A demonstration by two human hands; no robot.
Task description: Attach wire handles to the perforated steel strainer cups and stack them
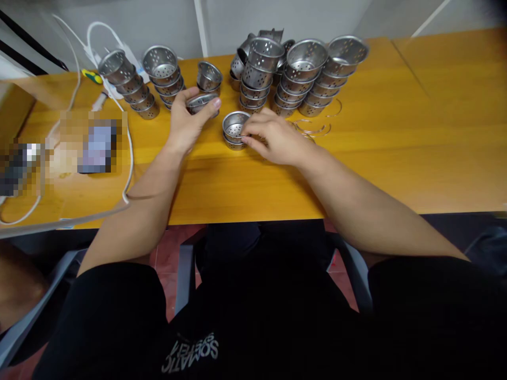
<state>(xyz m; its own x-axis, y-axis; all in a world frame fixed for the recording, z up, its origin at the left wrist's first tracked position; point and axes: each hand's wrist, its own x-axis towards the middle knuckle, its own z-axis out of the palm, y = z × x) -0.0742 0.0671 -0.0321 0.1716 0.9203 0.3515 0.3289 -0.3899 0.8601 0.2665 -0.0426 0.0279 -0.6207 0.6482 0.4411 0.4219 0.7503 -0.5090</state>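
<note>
My left hand grips a perforated metal cup, thumb over its near side and fingers behind it. Just beyond it stands a short stack of similar cups. My right hand is closed at the right rim of a nested pair of perforated metal cups on the table. Its thumb and fingertips pinch that rim; whether anything thin is also between them is hidden. Thin curved wires lie on the table just right of my right hand.
Tall stacks of perforated cups stand along the back, with a left stack, another stack and a right stack. A white cable crosses the left side near a blurred phone. The wooden table extends right.
</note>
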